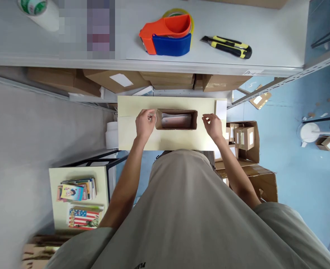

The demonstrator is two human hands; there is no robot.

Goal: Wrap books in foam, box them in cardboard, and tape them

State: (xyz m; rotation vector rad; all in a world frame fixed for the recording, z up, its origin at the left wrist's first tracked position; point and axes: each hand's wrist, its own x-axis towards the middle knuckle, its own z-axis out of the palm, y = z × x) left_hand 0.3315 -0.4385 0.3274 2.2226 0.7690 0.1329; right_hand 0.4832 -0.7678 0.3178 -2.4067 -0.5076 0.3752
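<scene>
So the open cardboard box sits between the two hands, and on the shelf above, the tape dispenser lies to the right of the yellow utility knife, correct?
Not quite. The head view shows the tape dispenser left of the yellow utility knife. The open cardboard box does sit between the left hand and right hand.

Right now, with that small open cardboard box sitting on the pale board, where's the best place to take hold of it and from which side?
Take the open cardboard box by its two short end walls, one from each side. It is long and narrow, with its open top facing up, so the ends give a firm grip. The left hand already touches the left end; the right hand sits just off the right end, above the pale board.
</scene>
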